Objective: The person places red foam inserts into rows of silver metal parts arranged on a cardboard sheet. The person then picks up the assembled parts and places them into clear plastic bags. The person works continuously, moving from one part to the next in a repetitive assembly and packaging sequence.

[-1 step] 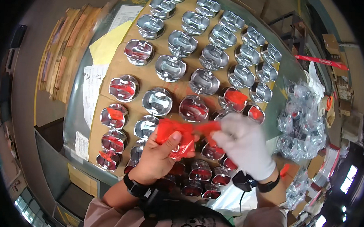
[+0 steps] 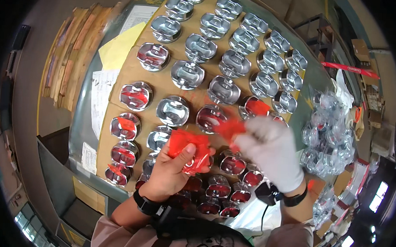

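Observation:
My bare left hand [image 2: 172, 166] grips a bundle of red plastic packets [image 2: 196, 152], the thumb pressed on top. In a white glove, my right hand [image 2: 272, 146] pinches a red packet [image 2: 227, 130], smeared by motion, just right of the bundle. Beneath both hands, rows of shiny metal pistons [image 2: 223, 90] stand on brown cardboard, their hollow sides up. Red packets sit in several of them, as in a piston [image 2: 136, 95] on the left and another [image 2: 255, 107] by my right glove. Pistons towards the far edge, like one [image 2: 201, 48], show bare metal inside. My hands hide some near ones.
The cardboard sheet [image 2: 111, 135] covers much of a green table [image 2: 81, 123]. Papers [image 2: 103, 90] and a yellow sheet [image 2: 122, 45] lie along its left side. A pile of clear plastic-wrapped parts [image 2: 328, 129] is at the right. Wooden planks [image 2: 75, 52] lean at far left.
My right hand has moved slightly right, and its red packet is now apart from the bundle in my left hand. The left hand stays nearly in place.

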Demonstrator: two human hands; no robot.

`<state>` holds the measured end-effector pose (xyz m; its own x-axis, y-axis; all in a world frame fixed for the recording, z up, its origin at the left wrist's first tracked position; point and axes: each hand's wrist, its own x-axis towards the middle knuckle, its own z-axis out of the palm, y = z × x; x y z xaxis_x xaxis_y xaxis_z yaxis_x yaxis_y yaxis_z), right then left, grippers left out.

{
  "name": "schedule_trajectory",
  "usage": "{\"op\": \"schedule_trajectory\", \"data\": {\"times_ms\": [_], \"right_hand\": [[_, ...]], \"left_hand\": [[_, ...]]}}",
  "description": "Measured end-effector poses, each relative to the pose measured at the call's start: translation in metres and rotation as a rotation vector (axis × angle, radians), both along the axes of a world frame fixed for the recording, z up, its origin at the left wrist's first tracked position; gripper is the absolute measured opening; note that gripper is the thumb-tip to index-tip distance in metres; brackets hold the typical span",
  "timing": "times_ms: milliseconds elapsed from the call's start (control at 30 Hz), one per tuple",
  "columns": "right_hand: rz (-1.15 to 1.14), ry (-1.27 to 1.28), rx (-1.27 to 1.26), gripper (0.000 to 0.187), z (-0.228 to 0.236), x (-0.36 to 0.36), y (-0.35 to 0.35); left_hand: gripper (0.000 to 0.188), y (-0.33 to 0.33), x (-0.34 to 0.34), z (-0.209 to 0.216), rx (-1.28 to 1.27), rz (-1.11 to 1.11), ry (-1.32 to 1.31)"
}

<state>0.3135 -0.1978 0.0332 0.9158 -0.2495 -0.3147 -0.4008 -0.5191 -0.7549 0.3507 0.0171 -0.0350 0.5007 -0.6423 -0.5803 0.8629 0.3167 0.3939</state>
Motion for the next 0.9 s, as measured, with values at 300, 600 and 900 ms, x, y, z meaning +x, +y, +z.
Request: {"op": "schedule_trajectory", "data": {"times_ms": [300,600,900], "right_hand": [[0.068,-0.306,-0.581,0.02,-0.063,0.161,-0.033],[0.128,-0.35,-0.712,0.017,-0.07,0.146,-0.002],[0.196,0.192,0.233,0.043,0.008,0.065,0.033]], "left_hand": [[0.031,0.02,0.002,0.007,-0.008,-0.052,0.093],[0.039,0.022,0.025,0.014,-0.196,0.019,0.152],[0.032,0.012,0.031,0.005,-0.019,0.123,-0.06]]}}
